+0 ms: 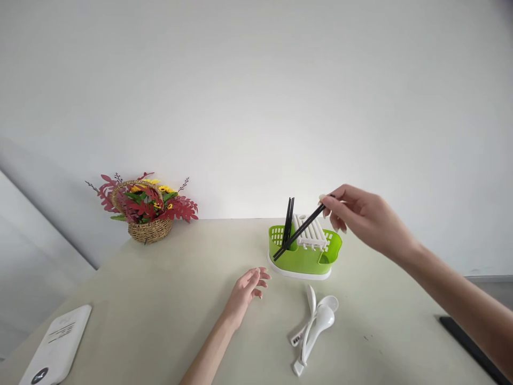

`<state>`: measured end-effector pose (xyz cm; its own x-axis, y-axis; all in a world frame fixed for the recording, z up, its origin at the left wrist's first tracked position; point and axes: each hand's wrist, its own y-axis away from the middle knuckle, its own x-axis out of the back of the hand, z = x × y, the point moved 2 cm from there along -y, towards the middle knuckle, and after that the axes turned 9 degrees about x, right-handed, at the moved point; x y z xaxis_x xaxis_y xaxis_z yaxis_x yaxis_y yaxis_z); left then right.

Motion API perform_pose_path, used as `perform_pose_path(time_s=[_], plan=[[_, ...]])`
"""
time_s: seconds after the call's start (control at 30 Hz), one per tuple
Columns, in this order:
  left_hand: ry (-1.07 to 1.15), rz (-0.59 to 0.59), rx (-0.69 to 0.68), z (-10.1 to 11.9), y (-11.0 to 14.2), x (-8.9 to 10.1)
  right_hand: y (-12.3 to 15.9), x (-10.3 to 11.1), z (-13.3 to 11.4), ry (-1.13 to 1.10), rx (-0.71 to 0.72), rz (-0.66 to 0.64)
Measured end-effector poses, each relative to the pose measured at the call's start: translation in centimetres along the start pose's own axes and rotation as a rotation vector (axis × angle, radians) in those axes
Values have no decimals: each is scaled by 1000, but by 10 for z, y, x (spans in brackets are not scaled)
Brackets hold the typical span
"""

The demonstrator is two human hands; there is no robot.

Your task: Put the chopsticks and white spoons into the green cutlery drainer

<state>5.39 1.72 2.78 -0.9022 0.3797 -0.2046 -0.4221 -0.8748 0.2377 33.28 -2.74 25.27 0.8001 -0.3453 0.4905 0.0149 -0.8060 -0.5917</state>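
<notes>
My right hand (pixel 352 214) pinches the upper ends of a pair of black chopsticks (pixel 302 229). They slant down to the left, their lower tips in front of the left side of a green utensil holder (pixel 298 260) with a white base. Inside its left compartment, more black chopsticks (pixel 287 222) stand nearly upright. A white slatted rack (pixel 310 232) sits across the holder's middle. My left hand (pixel 247 289) is empty, fingers loosely apart, just left of the holder and over the table. Several white spoons (pixel 315 321) lie piled in front of the holder.
A wicker basket (pixel 150 231) of red leaves and yellow flowers stands at the back left by the wall. At the front left lies a white device (pixel 60 342) with a dark oval. A black flat object (pixel 468 342) lies at the right edge, partly behind my right arm.
</notes>
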Motion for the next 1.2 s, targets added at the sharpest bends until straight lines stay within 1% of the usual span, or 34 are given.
perform_pose_path(time_s=[0.1,0.17,0.23,0.37,0.47,0.57,0.7,0.83,0.97,1.07,1.2], plan=[[1,14,17,-1,0,-3,-18,3,0,57,41,77],[-12,14,23,-1,0,-4,-27,-5,4,91,52,80],[-22,7,25,0,0,-5,-35,-19,12,117,53,35],[-19,-15,24,-1,0,-4,-50,-53,37,179,32,-115],[-10,-26,25,-3,-1,-3,-64,-74,56,226,9,-219],[-5,-48,25,-5,-2,-2,-77,-89,70,238,-10,-267],[-17,-49,35,-4,-3,-3,-87,-101,82,227,-62,-313],[-23,-44,45,-2,-3,-5,-89,-107,89,239,-116,-293],[-32,-47,38,-1,-3,-5,-89,-106,89,260,-156,-243],[-39,-51,38,-1,-3,-5,-88,-101,82,280,-157,-185],[-49,-52,34,0,-1,-6,-76,-89,61,276,-114,-131]])
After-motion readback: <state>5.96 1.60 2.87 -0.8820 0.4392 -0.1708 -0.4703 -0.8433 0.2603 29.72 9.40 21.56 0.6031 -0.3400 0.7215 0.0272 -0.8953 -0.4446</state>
